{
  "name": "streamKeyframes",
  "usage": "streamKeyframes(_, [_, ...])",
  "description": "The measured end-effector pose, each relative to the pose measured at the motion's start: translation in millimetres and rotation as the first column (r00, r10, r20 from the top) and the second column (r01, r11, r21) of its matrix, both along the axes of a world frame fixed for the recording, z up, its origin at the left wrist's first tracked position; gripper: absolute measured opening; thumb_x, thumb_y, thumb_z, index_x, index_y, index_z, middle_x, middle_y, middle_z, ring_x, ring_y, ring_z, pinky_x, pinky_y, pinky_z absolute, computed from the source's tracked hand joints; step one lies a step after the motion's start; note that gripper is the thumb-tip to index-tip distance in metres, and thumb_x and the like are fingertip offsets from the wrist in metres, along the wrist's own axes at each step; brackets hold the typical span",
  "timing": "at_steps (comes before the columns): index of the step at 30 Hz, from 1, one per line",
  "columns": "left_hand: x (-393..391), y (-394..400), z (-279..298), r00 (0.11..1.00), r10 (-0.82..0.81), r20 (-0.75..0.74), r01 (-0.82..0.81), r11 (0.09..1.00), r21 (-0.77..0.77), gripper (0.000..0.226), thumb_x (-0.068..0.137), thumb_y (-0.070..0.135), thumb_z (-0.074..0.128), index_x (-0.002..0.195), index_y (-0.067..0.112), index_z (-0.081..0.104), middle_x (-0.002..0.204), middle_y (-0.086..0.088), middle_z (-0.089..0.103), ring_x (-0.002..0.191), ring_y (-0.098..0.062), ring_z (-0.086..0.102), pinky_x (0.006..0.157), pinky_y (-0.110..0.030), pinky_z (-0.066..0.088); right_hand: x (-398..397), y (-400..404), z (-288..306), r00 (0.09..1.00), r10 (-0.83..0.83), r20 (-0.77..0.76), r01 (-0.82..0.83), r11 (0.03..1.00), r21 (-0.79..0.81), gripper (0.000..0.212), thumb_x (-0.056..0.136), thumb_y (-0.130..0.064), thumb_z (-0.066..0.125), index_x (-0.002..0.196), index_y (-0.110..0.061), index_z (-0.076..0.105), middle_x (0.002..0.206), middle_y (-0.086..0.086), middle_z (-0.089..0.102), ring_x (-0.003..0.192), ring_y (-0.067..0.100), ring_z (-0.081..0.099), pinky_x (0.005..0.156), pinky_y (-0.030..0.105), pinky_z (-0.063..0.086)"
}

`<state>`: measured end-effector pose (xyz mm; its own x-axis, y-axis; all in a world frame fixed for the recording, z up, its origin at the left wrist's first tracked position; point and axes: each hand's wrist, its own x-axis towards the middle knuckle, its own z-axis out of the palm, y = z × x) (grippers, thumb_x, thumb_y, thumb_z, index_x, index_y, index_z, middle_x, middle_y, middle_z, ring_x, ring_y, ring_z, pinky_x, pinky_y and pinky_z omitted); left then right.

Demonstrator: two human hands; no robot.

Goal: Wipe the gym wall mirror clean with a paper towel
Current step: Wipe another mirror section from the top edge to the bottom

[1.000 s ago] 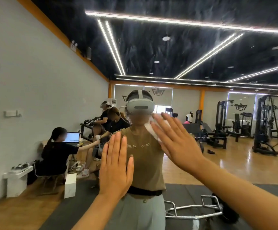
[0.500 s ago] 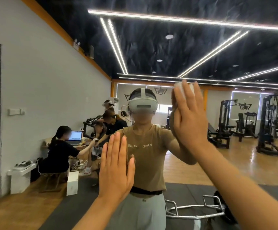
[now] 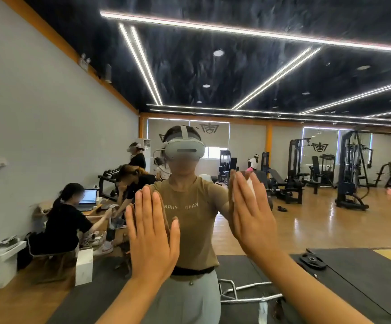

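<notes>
Both hands lie flat, fingers straight: the left hand (image 3: 151,232) braces the mirror (image 3: 283,73) while the right hand (image 3: 250,213) presses the thin, limp paper towel (image 3: 250,183), peeking out at 12 o'clock, best held under the palm.

The paper towel (image 3: 249,183) is almost wholly hidden behind the flat right hand (image 3: 251,220); only a white sliver is seen between the fingers, so its fold and size cannot be told. The palm of the left hand (image 3: 151,237) is turned away against the mirror (image 3: 213,73), and contact is not shown outright. Both forearms are cut off by the lower edge. The faces in the reflection are blurred. The laptop screen (image 3: 87,196) is too small to be read
</notes>
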<state>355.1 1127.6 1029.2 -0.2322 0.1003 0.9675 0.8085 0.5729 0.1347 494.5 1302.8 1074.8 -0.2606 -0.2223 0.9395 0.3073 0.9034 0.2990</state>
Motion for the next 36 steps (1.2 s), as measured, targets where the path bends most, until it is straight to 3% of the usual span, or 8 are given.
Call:
streamKeyframes(4, [-2,0,-1,1.000,0.008,-0.024,-0.008,1.000,0.003,0.072,0.101,0.041,0.032,0.157,-0.001,0.016,0.167,-0.017,0.007,0.155,-0.030,0.005,0.125,-0.047,0.001,-5,-4,82,0.985,0.077,-0.153,-0.097,0.987,-0.132,0.055,0.100,-0.007,0.040,0.153,0.000,0.028,0.161,0.012,0.024,0.148,0.042,0.019,0.110,0.057,0.040])
streamKeyframes(8, [-6,-1,-1,0.997,0.014,-0.073,-0.015,1.000,-0.014,0.073,0.101,0.043,0.030,0.156,-0.003,0.016,0.167,-0.018,0.006,0.154,-0.032,0.007,0.125,-0.048,0.002,-4,-7,156,0.947,0.114,-0.300,-0.201,0.938,-0.281,0.054,0.104,-0.015,0.035,0.155,-0.001,0.025,0.163,0.016,0.024,0.151,0.040,0.015,0.118,0.055,0.030])
streamKeyframes(11, [-6,-2,-1,0.997,0.008,-0.080,-0.009,1.000,-0.011,0.072,0.104,0.045,0.025,0.156,-0.003,0.016,0.166,-0.019,0.007,0.154,-0.033,0.007,0.125,-0.049,0.004,-2,-7,170,0.914,0.155,-0.376,-0.284,0.905,-0.317,0.054,0.105,-0.014,0.038,0.155,0.000,0.021,0.163,0.018,0.020,0.152,0.040,0.012,0.124,0.048,0.020])
streamKeyframes(16, [-5,-1,-1,0.998,-0.004,-0.070,0.003,1.000,-0.009,0.072,0.103,0.043,0.028,0.157,-0.002,0.013,0.166,-0.020,0.008,0.154,-0.033,0.007,0.125,-0.052,0.006,6,-1,104,0.967,0.048,-0.252,-0.121,0.952,-0.282,0.054,0.105,-0.021,0.028,0.155,0.000,0.025,0.164,0.016,0.019,0.152,0.040,0.007,0.123,0.030,0.012])
streamKeyframes(20, [-2,-1,-1,0.999,-0.033,-0.036,0.033,0.999,0.000,0.073,0.101,0.041,0.031,0.158,0.001,0.010,0.166,-0.019,0.008,0.155,-0.032,0.005,0.124,-0.052,0.007,19,6,11,0.994,0.050,-0.097,-0.068,0.979,-0.193,0.053,0.103,-0.012,0.038,0.153,0.003,0.028,0.163,0.016,0.020,0.152,0.041,0.007,0.119,0.051,0.029])
streamKeyframes(26, [4,-5,0,0.997,-0.069,0.020,0.069,0.998,0.011,0.072,0.101,0.040,0.033,0.159,0.002,0.011,0.167,-0.017,0.007,0.155,-0.028,0.003,0.125,-0.049,0.005,28,7,-97,0.992,0.123,0.020,-0.119,0.980,-0.158,0.059,0.101,-0.008,0.043,0.156,-0.005,0.022,0.166,0.004,0.014,0.151,0.042,0.013,0.124,0.041,0.018])
streamKeyframes(32, [24,-9,-31,0.984,-0.171,-0.055,0.163,0.978,-0.128,0.071,0.099,0.030,0.043,0.159,0.006,0.014,0.167,-0.014,0.006,0.155,-0.028,0.007,0.125,-0.046,0.002,34,10,-108,0.987,0.122,0.103,-0.104,0.980,-0.170,0.052,0.103,-0.008,0.040,0.153,-0.002,0.028,0.165,0.005,0.017,0.151,0.042,0.016,0.113,0.058,0.035])
streamKeyframes(36, [27,-13,-63,0.989,-0.146,0.013,0.146,0.974,-0.171,0.069,0.098,0.033,0.042,0.157,0.005,0.021,0.168,-0.012,0.006,0.155,-0.028,0.008,0.125,-0.046,0.002,43,29,-57,0.983,0.049,0.179,-0.047,0.999,-0.014,0.049,0.105,-0.017,0.035,0.153,-0.007,0.028,0.167,0.001,0.010,0.154,0.033,0.008,0.123,0.047,0.020])
